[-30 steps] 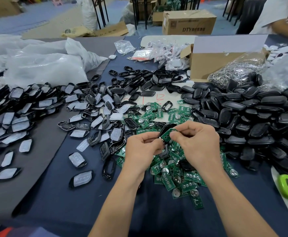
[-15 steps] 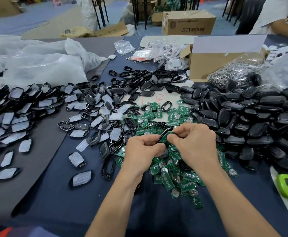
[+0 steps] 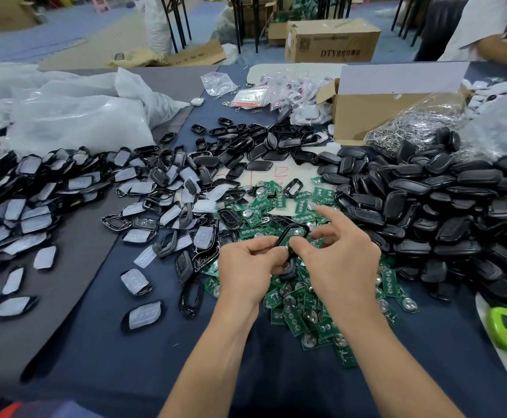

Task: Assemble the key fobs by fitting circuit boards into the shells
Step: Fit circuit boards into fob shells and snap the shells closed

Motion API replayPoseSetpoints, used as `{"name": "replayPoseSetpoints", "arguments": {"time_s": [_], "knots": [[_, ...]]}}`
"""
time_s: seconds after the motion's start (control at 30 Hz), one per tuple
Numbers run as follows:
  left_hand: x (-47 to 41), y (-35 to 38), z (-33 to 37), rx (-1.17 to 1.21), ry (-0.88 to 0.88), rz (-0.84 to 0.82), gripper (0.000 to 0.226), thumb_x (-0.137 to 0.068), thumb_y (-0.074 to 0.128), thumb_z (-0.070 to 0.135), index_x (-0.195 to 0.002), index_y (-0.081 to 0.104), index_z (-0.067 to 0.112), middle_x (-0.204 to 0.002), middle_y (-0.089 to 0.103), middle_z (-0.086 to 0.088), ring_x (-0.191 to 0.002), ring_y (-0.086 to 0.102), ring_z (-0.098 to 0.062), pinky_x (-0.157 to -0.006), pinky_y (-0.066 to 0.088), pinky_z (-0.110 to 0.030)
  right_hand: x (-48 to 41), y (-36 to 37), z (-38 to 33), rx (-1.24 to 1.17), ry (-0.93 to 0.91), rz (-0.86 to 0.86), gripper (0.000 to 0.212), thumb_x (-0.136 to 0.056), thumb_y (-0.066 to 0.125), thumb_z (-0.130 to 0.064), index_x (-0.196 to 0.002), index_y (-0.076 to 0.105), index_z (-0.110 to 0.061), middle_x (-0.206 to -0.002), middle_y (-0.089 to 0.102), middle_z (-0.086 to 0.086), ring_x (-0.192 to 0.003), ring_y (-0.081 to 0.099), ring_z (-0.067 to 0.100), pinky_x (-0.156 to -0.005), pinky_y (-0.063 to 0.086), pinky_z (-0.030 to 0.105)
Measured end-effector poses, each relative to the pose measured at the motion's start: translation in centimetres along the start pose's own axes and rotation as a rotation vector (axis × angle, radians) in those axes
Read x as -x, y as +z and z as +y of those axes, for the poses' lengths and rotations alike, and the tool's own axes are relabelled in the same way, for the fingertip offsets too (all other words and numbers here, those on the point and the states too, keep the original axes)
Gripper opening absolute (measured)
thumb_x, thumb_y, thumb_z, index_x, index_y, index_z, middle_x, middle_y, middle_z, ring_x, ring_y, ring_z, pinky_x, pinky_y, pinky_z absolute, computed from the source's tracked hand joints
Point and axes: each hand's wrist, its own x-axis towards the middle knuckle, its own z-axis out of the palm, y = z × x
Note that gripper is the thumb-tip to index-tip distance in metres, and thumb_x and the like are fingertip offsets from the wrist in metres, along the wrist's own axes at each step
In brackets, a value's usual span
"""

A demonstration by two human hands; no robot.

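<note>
Pinching the black shell (image 3: pixel 284 235) between curled left fingers (image 3: pixel 261 243) and right fingers (image 3: pixel 300 249), forefinger lifted.

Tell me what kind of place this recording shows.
Probably a small assembly workshop: heaps of black fob shells and green circuit boards cover the table, with shipping cartons on the floor behind.

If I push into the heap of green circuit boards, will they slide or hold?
Probably slide and scatter: the circuit boards lie loose and overlapping on the blue cloth. They look thin, stiff and light. Their round metal discs might snag neighbours.
</note>
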Motion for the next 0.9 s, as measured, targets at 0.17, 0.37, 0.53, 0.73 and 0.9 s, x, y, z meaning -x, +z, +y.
{"name": "replayPoseSetpoints", "arguments": {"time_s": [0.17,0.37,0.53,0.73,0.9], "knots": [[0.2,-0.1,-0.7,-0.165,0.068,-0.099,0.029,-0.08,0.084,0.001,-0.078,0.082,0.03,-0.069,0.078,0.007,-0.062,0.075,-0.012,-0.066,0.064,-0.031,-0.7,-0.2,0.9,-0.265,0.242,-0.205,0.031,-0.074,0.09,-0.02,-0.078,0.076,-0.047,-0.077,0.075,-0.017,-0.073,0.072,0.002,-0.078,0.063,0.039],[0.2,0.0,-0.6,-0.298,0.152,-0.304,0.028,-0.077,0.08,0.017,-0.09,0.083,0.042,-0.078,0.08,0.005,-0.067,0.072,-0.009,-0.07,0.062,-0.032,-1.2,-1.1,1.4,-0.227,0.177,-0.239,0.032,-0.059,0.084,-0.035,-0.075,0.072,-0.061,-0.073,0.074,-0.025,-0.07,0.071,-0.005,-0.068,0.058,0.026],[0.2,0.7,-1.1,-0.113,0.094,-0.214,0.03,-0.084,0.082,0.0,-0.084,0.083,0.031,-0.077,0.08,-0.004,-0.065,0.071,-0.014,-0.064,0.06,-0.03,-1.1,-0.5,1.7,-0.344,0.158,-0.306,0.022,-0.074,0.079,-0.021,-0.087,0.078,-0.038,-0.083,0.079,-0.012,-0.065,0.067,0.001,-0.071,0.055,0.031],[0.9,0.1,-1.7,0.014,0.116,-0.167,0.047,-0.097,0.062,-0.003,-0.1,0.081,0.041,-0.078,0.078,-0.008,-0.063,0.07,-0.016,-0.062,0.06,-0.029,-1.4,-0.5,2.0,-0.723,0.314,-0.624,0.028,-0.093,0.064,0.006,-0.106,0.081,-0.012,-0.091,0.077,0.01,-0.071,0.062,0.016,-0.069,0.055,0.027],[0.6,-1.2,-1.6,0.201,-0.089,-0.288,0.051,-0.101,0.055,-0.005,-0.145,0.058,0.022,-0.071,0.073,-0.007,-0.048,0.058,-0.016,-0.046,0.048,-0.024,-0.7,0.6,2.5,-0.881,0.563,-0.671,0.027,-0.092,0.067,-0.007,-0.118,0.071,0.0,-0.086,0.07,0.014,-0.072,0.062,0.022,-0.082,0.049,0.037]]}}
